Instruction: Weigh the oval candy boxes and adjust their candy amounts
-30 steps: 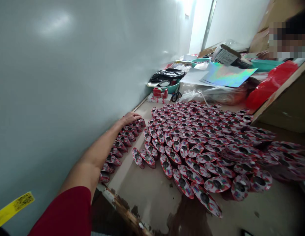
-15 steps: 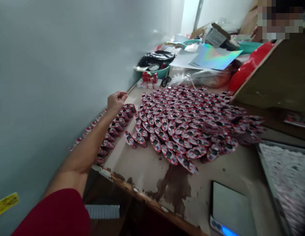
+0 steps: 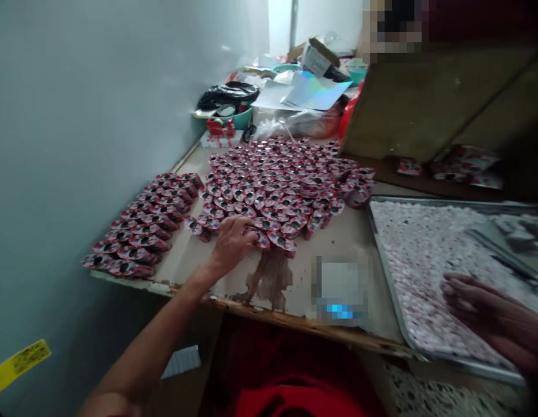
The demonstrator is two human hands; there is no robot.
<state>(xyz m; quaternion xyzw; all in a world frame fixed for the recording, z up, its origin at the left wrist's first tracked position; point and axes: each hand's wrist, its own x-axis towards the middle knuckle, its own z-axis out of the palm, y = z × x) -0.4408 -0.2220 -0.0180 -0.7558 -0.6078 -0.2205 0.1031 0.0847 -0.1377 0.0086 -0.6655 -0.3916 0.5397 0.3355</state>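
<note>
Reaching over the table, my left hand (image 3: 236, 240) has its fingers bent round a small red-and-white printed pouch (image 3: 262, 239) at the front edge of a dense group of open-topped pouches (image 3: 273, 179). The fingers partly hide the pouch. Along the wall, similar pouches (image 3: 142, 223) stand in two tidy rows. On the right, my right hand (image 3: 488, 310) is over a metal tray (image 3: 392, 307) full of small whitish-pink pieces (image 3: 425, 260). Its fingers are curled together, and what they hold is too dim to make out.
A digital scale (image 3: 338, 286) with a blue-lit display sits between my hands, left of the tray. Behind the pouches are a teal basin (image 3: 242, 120), plastic bags and shiny sheets (image 3: 318, 91). A board (image 3: 394, 110) leans at the right; another person is behind it.
My left hand has moved from the wall-side rows to the front of the large group and closed on a pouch. The view has swung right, bringing the tray and my right hand into sight.
</note>
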